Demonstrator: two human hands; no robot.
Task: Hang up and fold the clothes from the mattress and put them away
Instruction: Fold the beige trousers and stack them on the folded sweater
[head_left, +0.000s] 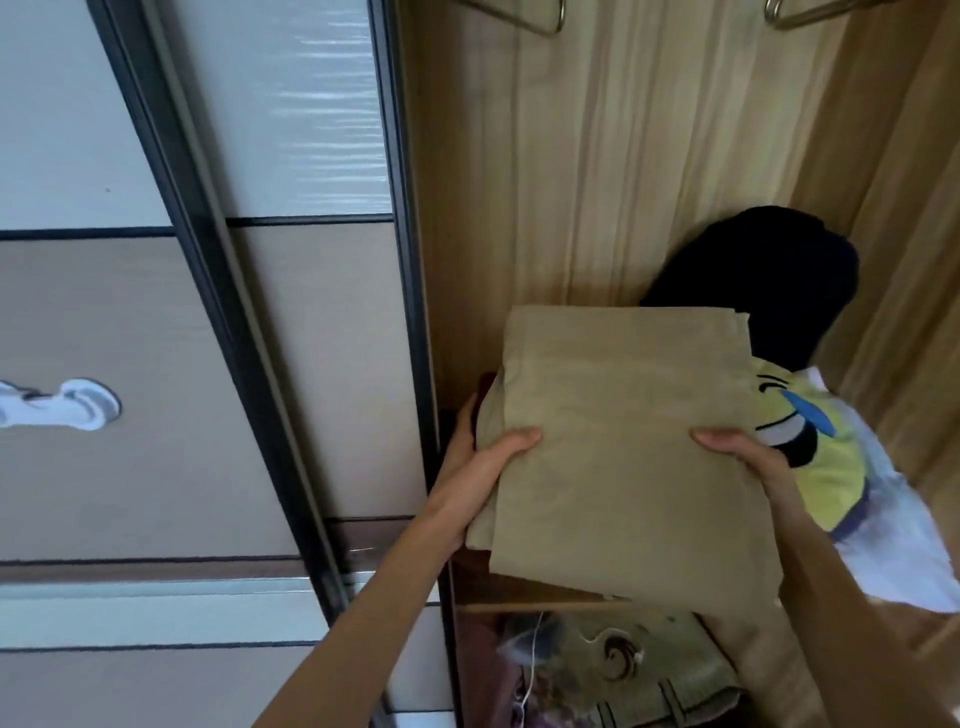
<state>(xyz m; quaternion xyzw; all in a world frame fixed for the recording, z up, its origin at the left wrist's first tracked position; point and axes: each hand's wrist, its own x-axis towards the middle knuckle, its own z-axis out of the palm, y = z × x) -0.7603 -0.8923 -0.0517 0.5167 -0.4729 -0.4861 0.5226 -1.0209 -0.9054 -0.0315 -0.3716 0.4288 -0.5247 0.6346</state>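
Note:
A folded khaki garment (618, 431) lies flat between both my hands inside the open wardrobe, over its wooden shelf (530, 597). My left hand (478, 467) grips its left edge, thumb on top and fingers underneath. At the right edge my right hand (748, 457) holds it the same way. A dark red cloth (485, 387) shows just under the garment's left side.
A white shirt with a yellow cartoon print (831, 467) lies on the shelf to the right, a black garment (763, 280) behind. Two metal hangers (535, 15) hang above. The sliding wardrobe door (208, 312) stands at left. Patterned textiles (623, 670) fill the lower shelf.

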